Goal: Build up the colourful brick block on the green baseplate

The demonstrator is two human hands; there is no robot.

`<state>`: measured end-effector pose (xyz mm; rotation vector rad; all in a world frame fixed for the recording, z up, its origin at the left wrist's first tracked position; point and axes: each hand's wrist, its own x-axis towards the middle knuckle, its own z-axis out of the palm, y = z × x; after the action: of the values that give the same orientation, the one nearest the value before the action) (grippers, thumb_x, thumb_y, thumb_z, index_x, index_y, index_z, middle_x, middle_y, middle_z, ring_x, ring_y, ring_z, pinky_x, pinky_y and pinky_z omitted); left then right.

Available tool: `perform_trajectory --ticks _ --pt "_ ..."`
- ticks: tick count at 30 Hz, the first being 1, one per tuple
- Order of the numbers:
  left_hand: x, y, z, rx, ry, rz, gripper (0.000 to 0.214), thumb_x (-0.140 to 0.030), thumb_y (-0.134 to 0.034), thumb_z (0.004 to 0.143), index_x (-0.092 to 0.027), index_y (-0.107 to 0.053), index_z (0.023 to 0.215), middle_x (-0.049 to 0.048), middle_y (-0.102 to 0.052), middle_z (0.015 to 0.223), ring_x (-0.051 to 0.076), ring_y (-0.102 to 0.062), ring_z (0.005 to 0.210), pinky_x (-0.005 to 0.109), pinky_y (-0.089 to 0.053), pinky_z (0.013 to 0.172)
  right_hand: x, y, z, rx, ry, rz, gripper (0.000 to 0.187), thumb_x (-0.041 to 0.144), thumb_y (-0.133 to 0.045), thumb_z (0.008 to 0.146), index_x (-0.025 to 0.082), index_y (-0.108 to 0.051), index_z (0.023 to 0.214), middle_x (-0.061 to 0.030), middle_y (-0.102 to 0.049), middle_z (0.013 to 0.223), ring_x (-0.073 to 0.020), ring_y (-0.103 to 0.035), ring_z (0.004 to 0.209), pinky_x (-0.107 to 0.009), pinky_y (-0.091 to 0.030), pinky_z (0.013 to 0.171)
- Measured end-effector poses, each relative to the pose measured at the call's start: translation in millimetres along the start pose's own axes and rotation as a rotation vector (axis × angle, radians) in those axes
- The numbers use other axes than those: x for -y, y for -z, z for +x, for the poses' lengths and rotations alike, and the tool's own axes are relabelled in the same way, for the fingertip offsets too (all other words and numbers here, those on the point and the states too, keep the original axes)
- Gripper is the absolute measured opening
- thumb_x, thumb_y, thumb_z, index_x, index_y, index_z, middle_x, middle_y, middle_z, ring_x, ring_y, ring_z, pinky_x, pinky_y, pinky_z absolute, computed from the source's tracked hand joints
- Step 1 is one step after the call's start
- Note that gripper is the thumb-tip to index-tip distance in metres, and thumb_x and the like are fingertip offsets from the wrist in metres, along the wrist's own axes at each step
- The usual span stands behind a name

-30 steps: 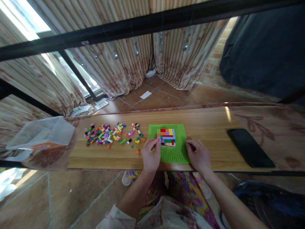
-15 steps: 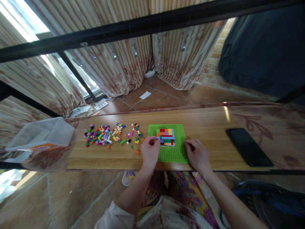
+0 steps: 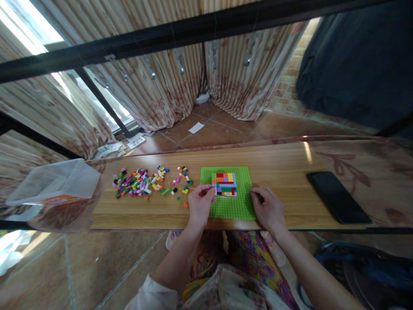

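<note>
A green studded baseplate [image 3: 243, 209] lies on the wooden board, with a many-coloured block of toy bricks [image 3: 226, 184] built up on its upper middle. My left hand [image 3: 199, 202] is at the block's lower left corner, thumb and index finger pinched together. Whatever is between those fingertips is too small to make out. At the baseplate's right edge, my right hand [image 3: 268, 209] has its thumb and curled fingers closed on the rim. Its palm rests on the board.
Loose bricks [image 3: 137, 183] are heaped on the left, with several scattered towards the baseplate, among them an orange brick [image 3: 186, 205]. A clear plastic bin [image 3: 61, 181] stands at the far left. On the right lies a black phone [image 3: 337, 197]. A dark metal bar [image 3: 193, 32] crosses beyond the table.
My left hand has shifted slightly left, uncovering more of the brick block's lower left corner. My right hand stays at the baseplate's edge.
</note>
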<state>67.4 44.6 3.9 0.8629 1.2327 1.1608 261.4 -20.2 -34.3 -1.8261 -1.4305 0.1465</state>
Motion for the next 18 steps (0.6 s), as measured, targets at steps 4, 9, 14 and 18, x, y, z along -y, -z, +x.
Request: perform_trajectory --ticks 4,9,14,18 --pt "0.2 -2.7 -0.8 -0.015 0.006 -0.013 0.024 -0.029 -0.076 0.059 -0.014 -0.067 0.076 -0.0030 -0.061 0.055 0.007 -0.052 0.046 0.022 -0.047 0.049 1.2 0.8 -0.2 0.006 -0.004 -0.004 0.028 0.038 -0.046 0.092 0.021 -0.068 0.089 -0.0067 -0.068 0.088 -0.0197 -0.062 0.078 -0.032 -0.046 0.068" --pt "2.0 -3.3 -1.9 -0.033 0.021 -0.076 0.022 -0.028 -0.076 0.060 -0.013 -0.069 0.075 -0.0026 -0.062 0.056 0.008 -0.054 0.048 0.024 -0.050 0.052 2.0 1.4 0.0 -0.005 -0.007 -0.003 0.028 0.038 -0.047 0.091 0.020 -0.068 0.089 -0.0064 -0.067 0.086 -0.0195 -0.062 0.077 -0.031 -0.045 0.068" --pt "2.1 -1.9 -2.1 -0.032 0.021 -0.063 0.023 -0.030 -0.077 0.059 -0.014 -0.071 0.075 -0.0017 -0.065 0.060 0.008 -0.055 0.049 0.024 -0.050 0.053 0.0 0.8 0.4 0.006 0.010 -0.013 0.029 0.039 -0.045 0.092 0.020 -0.068 0.088 -0.0071 -0.067 0.085 -0.0202 -0.061 0.077 -0.032 -0.045 0.069" --pt "2.2 -2.7 -1.7 -0.041 -0.007 -0.020 0.019 -0.030 -0.075 0.062 -0.015 -0.073 0.074 -0.0021 -0.063 0.056 0.008 -0.054 0.048 0.023 -0.049 0.052 -0.5 0.5 -0.1 -0.001 0.010 -0.003 0.029 0.039 -0.046 0.092 0.020 -0.068 0.088 -0.0068 -0.067 0.085 -0.0199 -0.061 0.076 -0.032 -0.046 0.069"
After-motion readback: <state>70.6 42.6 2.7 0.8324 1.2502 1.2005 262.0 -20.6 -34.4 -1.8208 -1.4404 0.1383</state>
